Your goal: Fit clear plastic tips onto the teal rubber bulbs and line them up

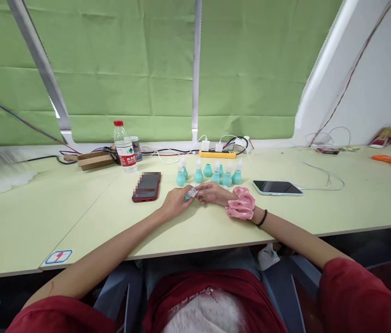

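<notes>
My left hand (176, 203) is closed around a nasal aspirator (190, 194), a small teal bulb with a clear plastic nozzle pointing right. At the nozzle's end, the fingers of my right hand (212, 193) pinch its tip; exactly what lies between them is partly hidden. Just beyond my hands stands a group of similar teal aspirators (198, 174), most with clear nozzles fitted. A teal bulb (207, 170) at the back of the group has no nozzle. Some small clear pieces lie on the table behind my right hand, partly covered by it.
A dark red phone (147, 187) lies left of my hands, a pale-cased phone (277, 187) with a cable to the right. Behind are a water bottle (125, 150), a can (135, 148), a cardboard tray (96, 160) and a yellow power strip (217, 154). The table edge (195, 251) runs before me.
</notes>
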Demonstrator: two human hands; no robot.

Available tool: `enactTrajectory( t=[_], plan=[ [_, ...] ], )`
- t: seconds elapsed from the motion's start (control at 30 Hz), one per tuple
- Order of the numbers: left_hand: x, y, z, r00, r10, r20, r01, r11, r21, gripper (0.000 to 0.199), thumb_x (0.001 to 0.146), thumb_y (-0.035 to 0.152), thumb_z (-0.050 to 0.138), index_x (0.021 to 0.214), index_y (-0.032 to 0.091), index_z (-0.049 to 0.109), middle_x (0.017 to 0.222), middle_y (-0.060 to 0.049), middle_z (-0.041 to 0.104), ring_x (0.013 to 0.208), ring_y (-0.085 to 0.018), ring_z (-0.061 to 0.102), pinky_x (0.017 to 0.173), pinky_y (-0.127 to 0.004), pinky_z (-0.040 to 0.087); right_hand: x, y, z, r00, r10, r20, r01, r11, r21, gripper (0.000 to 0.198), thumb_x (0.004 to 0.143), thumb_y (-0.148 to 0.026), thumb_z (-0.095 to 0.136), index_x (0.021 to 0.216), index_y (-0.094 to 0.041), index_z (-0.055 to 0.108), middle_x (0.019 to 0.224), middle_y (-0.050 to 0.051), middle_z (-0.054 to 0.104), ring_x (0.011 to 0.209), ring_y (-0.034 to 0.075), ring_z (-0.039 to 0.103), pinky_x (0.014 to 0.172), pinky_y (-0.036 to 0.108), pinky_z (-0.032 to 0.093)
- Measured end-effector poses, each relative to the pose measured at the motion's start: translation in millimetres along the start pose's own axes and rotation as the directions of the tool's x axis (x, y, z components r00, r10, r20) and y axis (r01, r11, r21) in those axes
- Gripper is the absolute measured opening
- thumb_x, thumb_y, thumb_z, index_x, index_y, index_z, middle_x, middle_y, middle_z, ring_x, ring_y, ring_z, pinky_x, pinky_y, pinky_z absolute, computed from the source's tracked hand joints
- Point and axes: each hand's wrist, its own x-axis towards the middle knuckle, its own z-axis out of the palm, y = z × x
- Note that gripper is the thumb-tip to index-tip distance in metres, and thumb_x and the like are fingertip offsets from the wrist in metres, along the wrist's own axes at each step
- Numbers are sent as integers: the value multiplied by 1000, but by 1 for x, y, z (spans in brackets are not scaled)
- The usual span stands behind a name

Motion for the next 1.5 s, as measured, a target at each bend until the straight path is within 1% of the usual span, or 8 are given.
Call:
enactTrajectory(
  t=[0.17, 0.4, 0.57, 0.63, 0.83, 1.0, 1.27, 1.5],
  plan=[
    [-1, 2, 0, 999, 29, 28, -28, 999, -31, 24, 74, 27, 44, 96, 23, 51, 78, -1, 63, 70, -17, 58, 60, -23, 39, 1, 5, 4, 991, -5, -133, -2, 999, -50, 34, 55, -37, 67, 76, -11, 61, 61, 2, 57, 53, 9, 50, 50, 24, 42],
    [2, -1, 4, 995, -91, -45, 88, 994, -62, 27, 73, 31, 44, 97, 20, 52, 72, -1, 62, 62, -16, 56, 56, -23, 37, -1, -4, -10, 975, -78, -208, 71, 997, -42, 28, 58, -37, 65, 73, -12, 62, 60, 2, 56, 54, 9, 48, 53, 25, 41],
    [3, 1, 4, 996, -87, 11, 87, 996, 28, 26, 75, 37, 41, 74, 17, 58, 64, -4, 60, 58, -17, 54, 51, -23, 33, -4, -13, -13, 973, -116, -201, 116, 993, -10, 29, 58, -37, 65, 72, -12, 62, 60, 2, 54, 53, 9, 48, 51, 25, 41],
    [3, 2, 3, 996, -85, 25, 83, 995, 50, 29, 76, 39, 41, 71, 17, 58, 62, -4, 60, 57, -17, 54, 50, -23, 32, -6, -15, -11, 972, -126, -196, 129, 992, 5, 28, 59, -37, 65, 72, -12, 62, 60, 2, 54, 52, 8, 48, 51, 25, 41],
    [2, 5, 0, 995, -80, 57, 76, 995, 67, 30, 77, 41, 38, 79, 18, 57, 65, -4, 61, 58, -17, 54, 50, -23, 31, -13, -19, -4, 971, -210, -118, 205, 977, -58, 32, 59, -37, 65, 80, -12, 63, 67, 3, 57, 56, 9, 51, 53, 25, 42],
    [1, 6, -1, 993, -80, 88, 66, 986, 150, 32, 79, 43, 34, 82, 18, 54, 69, -5, 61, 63, -19, 56, 50, -23, 31, -16, -21, -3, 974, -222, -50, 214, 967, -139, 34, 61, -37, 64, 82, -11, 64, 66, 4, 59, 53, 8, 51, 53, 24, 42],
    [0, 6, 2, 977, -177, 120, 129, 937, 326, 41, 79, 49, 28, 92, 18, 52, 73, -7, 63, 68, -22, 59, 51, -24, 33, -15, -19, -1, 944, -319, -84, 283, 914, -291, 28, 62, -31, 64, 81, -11, 65, 62, 3, 60, 51, 10, 53, 48, 22, 44],
    [0, 5, 1, 967, -192, 168, 110, 909, 401, 45, 79, 51, 25, 86, 17, 55, 73, -9, 63, 67, -23, 59, 51, -26, 35, -11, -8, -2, 934, -343, -99, 278, 874, -399, 31, 56, -31, 68, 78, -10, 66, 77, 8, 64, 62, 14, 58, 55, 23, 48]
  ],
)
